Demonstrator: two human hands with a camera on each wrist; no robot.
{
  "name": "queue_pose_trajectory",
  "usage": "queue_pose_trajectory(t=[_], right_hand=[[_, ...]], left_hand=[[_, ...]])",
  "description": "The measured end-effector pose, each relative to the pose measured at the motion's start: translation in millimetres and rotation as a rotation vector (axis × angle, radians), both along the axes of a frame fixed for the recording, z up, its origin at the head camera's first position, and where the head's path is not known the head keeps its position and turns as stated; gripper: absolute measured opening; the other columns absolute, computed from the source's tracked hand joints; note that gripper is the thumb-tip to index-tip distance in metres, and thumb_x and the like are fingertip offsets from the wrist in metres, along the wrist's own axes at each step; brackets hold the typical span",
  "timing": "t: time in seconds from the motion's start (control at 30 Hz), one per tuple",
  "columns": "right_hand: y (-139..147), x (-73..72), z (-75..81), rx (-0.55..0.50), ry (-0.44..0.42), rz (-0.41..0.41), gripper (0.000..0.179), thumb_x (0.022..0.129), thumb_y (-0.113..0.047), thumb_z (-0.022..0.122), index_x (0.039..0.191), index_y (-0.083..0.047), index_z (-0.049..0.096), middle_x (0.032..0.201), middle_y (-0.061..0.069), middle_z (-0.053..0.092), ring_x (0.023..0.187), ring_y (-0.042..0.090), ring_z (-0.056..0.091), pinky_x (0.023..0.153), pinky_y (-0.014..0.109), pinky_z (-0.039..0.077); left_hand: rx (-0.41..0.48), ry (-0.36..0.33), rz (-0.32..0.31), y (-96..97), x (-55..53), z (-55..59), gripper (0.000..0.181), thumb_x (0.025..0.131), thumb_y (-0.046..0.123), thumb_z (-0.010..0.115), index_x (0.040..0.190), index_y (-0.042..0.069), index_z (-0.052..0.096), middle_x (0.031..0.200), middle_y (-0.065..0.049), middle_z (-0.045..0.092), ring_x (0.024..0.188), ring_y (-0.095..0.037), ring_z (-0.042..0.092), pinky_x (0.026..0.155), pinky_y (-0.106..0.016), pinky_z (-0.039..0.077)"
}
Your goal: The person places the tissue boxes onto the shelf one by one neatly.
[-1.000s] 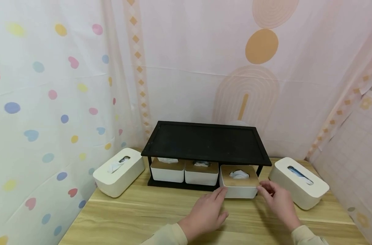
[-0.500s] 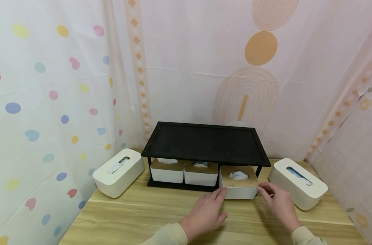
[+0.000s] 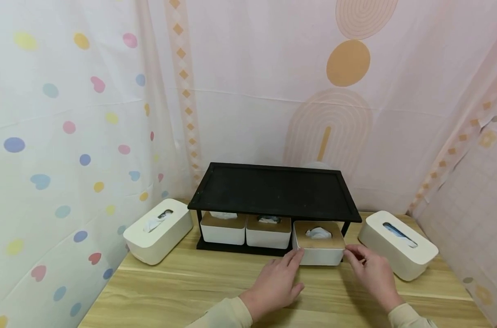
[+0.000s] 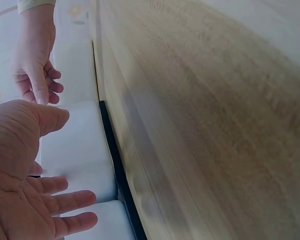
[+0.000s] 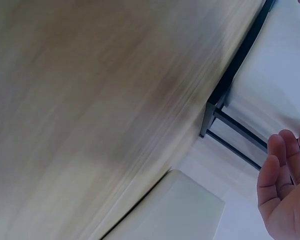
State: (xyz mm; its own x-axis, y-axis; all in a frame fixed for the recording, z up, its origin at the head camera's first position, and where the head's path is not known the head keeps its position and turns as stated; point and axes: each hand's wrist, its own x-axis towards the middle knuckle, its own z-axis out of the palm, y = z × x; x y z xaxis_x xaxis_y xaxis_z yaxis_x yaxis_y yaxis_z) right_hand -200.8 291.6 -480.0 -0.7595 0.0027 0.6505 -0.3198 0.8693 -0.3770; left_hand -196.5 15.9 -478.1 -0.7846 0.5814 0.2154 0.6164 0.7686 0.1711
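Note:
In the head view a white tissue box with a wood-coloured lid [image 3: 320, 256] sits at the right end of the black rack [image 3: 275, 191], its front sticking out past the top shelf. A tissue pokes from its slot. My left hand [image 3: 273, 282] has its fingers extended, fingertips at the box's front left corner. At the front right corner my right hand [image 3: 371, 273] has its thumb and index fingertips against the side, the other fingers loosely bent. Two similar tissue boxes, a middle one [image 3: 269, 238] and a left one [image 3: 223, 233], stand beside it under the shelf.
A longer white tissue box [image 3: 162, 239] stands left of the rack, and another long white tissue box [image 3: 396, 253] stands to the right, close to my right hand. Patterned curtains [image 3: 248, 91] hang behind the wooden table [image 3: 183, 287].

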Motion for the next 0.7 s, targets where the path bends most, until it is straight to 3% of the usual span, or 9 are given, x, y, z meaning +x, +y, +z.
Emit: queue_pose_trajectory(t=[0.27,0.5,0.7], right_hand=[[1.7,2.8,-2.2,0.069,-0.007,-0.001,0.021,0.086,-0.011,0.088,0.106,-0.011,0.082,0.081,-0.006,0.077,0.069,-0.001,0.062,0.058,0.025,0.053],[2.0,5.5,-5.0,0.112,-0.017,0.010,0.036,0.085,-0.012,0.089,0.120,-0.010,0.078,0.082,-0.003,0.080,0.067,0.014,0.071,0.056,0.029,0.051],[2.6,6.1,-6.3,0.130,-0.037,0.014,0.043,0.086,-0.013,0.089,0.127,-0.009,0.076,0.083,-0.003,0.080,0.068,0.016,0.072,0.054,0.029,0.049]], left_hand=[[0.008,-0.011,0.003,1.8,-2.5,0.5,0.085,0.099,0.041,0.076,0.167,0.011,0.034,0.158,-0.012,0.057,0.119,-0.027,0.073,0.096,-0.046,0.062],[0.012,-0.002,0.022,3.0,-3.7,2.3,0.086,0.098,0.043,0.076,0.167,0.012,0.034,0.158,-0.010,0.057,0.122,-0.025,0.072,0.098,-0.043,0.061],[0.009,0.025,0.017,3.9,-6.6,0.1,0.086,0.099,0.041,0.076,0.168,0.012,0.033,0.157,-0.011,0.058,0.118,-0.026,0.074,0.097,-0.044,0.062]])
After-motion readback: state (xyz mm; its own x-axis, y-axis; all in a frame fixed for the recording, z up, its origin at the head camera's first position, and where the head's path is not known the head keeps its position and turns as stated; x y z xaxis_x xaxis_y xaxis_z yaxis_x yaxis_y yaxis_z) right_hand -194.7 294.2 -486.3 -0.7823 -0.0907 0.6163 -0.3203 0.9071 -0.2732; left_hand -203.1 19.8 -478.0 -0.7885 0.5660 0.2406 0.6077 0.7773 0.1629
